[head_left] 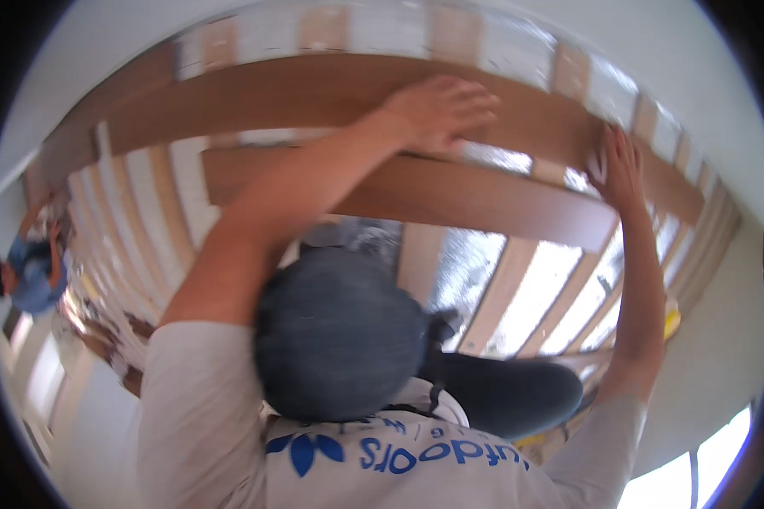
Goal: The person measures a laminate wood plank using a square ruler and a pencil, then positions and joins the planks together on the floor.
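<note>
Evidently, the person's bare left hand (441, 109) is open with fingers spread over the middle of the long, flat, brown wooden plank (272, 93) on the far side, while the bare right hand (621, 174), well apart from it, is at that plank's right part, too blurred to tell whether it grips. Nearer lies a shorter brown wooden plank (501, 199), across pale wooden joists (509, 280) with shiny silver foil (469, 265) between them. Handling the long plank well likely calls for even pressure from both palms, with fingertips clear of the gap between planks.
</note>
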Action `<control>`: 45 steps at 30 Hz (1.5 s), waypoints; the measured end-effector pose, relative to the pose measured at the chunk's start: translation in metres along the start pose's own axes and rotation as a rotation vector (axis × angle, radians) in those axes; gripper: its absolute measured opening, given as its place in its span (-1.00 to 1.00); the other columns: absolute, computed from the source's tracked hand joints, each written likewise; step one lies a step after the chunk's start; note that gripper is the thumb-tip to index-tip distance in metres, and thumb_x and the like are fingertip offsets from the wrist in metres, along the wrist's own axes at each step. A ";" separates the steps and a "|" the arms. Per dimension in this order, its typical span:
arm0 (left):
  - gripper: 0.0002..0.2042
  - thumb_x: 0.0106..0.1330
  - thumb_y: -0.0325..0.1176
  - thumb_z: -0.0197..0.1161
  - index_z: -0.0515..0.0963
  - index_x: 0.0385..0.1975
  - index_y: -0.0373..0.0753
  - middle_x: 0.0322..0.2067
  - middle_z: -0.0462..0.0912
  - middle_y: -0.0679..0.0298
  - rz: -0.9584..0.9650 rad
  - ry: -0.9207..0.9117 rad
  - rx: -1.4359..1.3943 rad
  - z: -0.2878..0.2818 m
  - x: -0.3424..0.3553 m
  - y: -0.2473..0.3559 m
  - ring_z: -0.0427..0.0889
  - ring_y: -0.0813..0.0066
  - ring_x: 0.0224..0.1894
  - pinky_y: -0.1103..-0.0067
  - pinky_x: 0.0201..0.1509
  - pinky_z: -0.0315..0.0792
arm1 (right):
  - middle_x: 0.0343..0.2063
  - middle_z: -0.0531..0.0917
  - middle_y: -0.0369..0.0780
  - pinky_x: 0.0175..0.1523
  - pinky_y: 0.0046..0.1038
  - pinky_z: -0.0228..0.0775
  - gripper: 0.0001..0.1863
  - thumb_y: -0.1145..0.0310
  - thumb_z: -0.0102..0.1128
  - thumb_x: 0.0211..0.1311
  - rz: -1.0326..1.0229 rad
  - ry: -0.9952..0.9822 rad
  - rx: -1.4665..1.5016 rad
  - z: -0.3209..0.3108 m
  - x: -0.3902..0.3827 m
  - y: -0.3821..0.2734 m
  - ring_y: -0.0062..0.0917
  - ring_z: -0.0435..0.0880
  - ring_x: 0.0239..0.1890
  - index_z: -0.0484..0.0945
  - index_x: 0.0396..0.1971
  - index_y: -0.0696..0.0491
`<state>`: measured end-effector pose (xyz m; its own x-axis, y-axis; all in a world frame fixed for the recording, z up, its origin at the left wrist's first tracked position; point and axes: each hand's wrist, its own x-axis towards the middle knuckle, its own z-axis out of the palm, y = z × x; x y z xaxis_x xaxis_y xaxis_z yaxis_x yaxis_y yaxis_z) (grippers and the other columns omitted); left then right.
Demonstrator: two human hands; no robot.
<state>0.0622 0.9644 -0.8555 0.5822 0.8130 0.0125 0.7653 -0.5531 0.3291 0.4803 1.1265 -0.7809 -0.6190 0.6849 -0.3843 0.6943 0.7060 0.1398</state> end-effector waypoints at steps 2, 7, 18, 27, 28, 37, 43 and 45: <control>-0.33 0.45 0.07 0.20 0.31 0.53 0.05 0.60 0.18 0.36 0.034 -0.004 -0.023 0.009 0.012 0.006 0.09 0.28 0.64 0.20 0.63 0.11 | 0.52 0.31 0.04 0.60 0.03 0.03 0.11 0.09 0.60 0.12 0.047 0.208 0.246 0.007 -0.031 -0.024 -0.01 0.18 0.59 0.13 0.60 0.06; -0.35 0.47 0.17 0.10 0.40 0.48 0.02 0.58 0.25 0.34 -0.016 0.083 0.042 0.008 -0.017 -0.002 0.13 0.30 0.60 0.21 0.61 0.12 | 0.50 0.25 0.14 0.59 -0.07 0.13 -0.16 0.12 0.40 0.40 0.558 0.314 0.481 0.086 -0.097 -0.068 0.05 0.29 0.51 0.25 0.50 0.23; -0.41 0.42 -0.13 0.26 0.42 0.46 -0.02 0.53 0.32 0.18 -0.226 0.281 -0.157 -0.037 -0.111 0.018 0.20 0.17 0.58 0.17 0.66 0.00 | 0.00 0.69 -0.09 -0.02 -0.35 0.61 -0.45 0.04 0.31 0.47 0.976 0.109 0.978 0.126 -0.165 -0.033 -0.33 0.71 -0.03 0.53 0.20 0.19; -0.26 0.33 0.07 0.44 0.49 0.30 -0.43 0.13 0.56 -0.27 -1.442 0.631 -0.147 0.003 -0.435 -0.007 0.52 -0.24 0.23 0.07 0.38 0.40 | 0.11 0.69 -0.05 0.03 -0.37 0.62 -0.34 0.07 0.43 0.38 0.969 0.128 1.188 0.142 -0.141 -0.004 -0.37 0.70 0.04 0.51 0.28 0.23; -0.27 0.33 0.04 0.47 0.50 0.30 -0.45 0.12 0.56 -0.28 -1.503 0.508 -0.136 -0.007 -0.449 -0.003 0.53 -0.22 0.22 0.10 0.37 0.42 | 0.11 0.68 -0.04 0.02 -0.37 0.61 -0.34 0.08 0.45 0.37 1.008 0.065 1.164 0.150 -0.127 -0.030 -0.37 0.70 0.04 0.51 0.27 0.23; -0.30 0.24 -0.03 0.52 0.54 0.22 -0.46 0.02 0.70 -0.18 -1.539 0.779 -0.227 -0.041 -0.471 -0.027 0.64 -0.17 0.13 0.19 0.31 0.50 | -0.13 0.70 -0.27 -0.09 -0.40 0.59 -0.66 0.17 0.42 0.42 1.020 0.217 1.444 0.116 -0.152 -0.055 -0.48 0.68 -0.08 0.64 0.01 0.08; -0.22 0.31 0.09 0.42 0.45 0.39 -0.34 0.35 0.43 -0.15 -1.719 0.605 -0.327 -0.121 -0.404 -0.119 0.40 -0.12 0.42 0.14 0.50 0.32 | 0.03 0.69 -0.31 -0.16 -0.49 0.39 -0.46 0.18 0.39 0.46 0.828 0.307 1.342 0.034 -0.058 -0.043 -0.58 0.62 -0.07 0.55 0.31 0.11; -0.23 0.30 0.11 0.41 0.46 0.40 -0.29 0.36 0.42 -0.15 -1.726 0.630 -0.332 -0.117 -0.396 -0.153 0.39 -0.14 0.42 0.13 0.51 0.30 | 0.05 0.69 -0.30 -0.20 -0.49 0.39 -0.45 0.19 0.40 0.44 0.835 0.271 1.297 0.021 -0.025 -0.017 -0.60 0.62 -0.10 0.54 0.33 0.10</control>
<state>-0.3181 0.7483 -0.8000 -0.9125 0.3475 -0.2159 0.2009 0.8403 0.5035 0.4923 1.0936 -0.7925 0.1412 0.8999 -0.4125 0.6033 -0.4086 -0.6849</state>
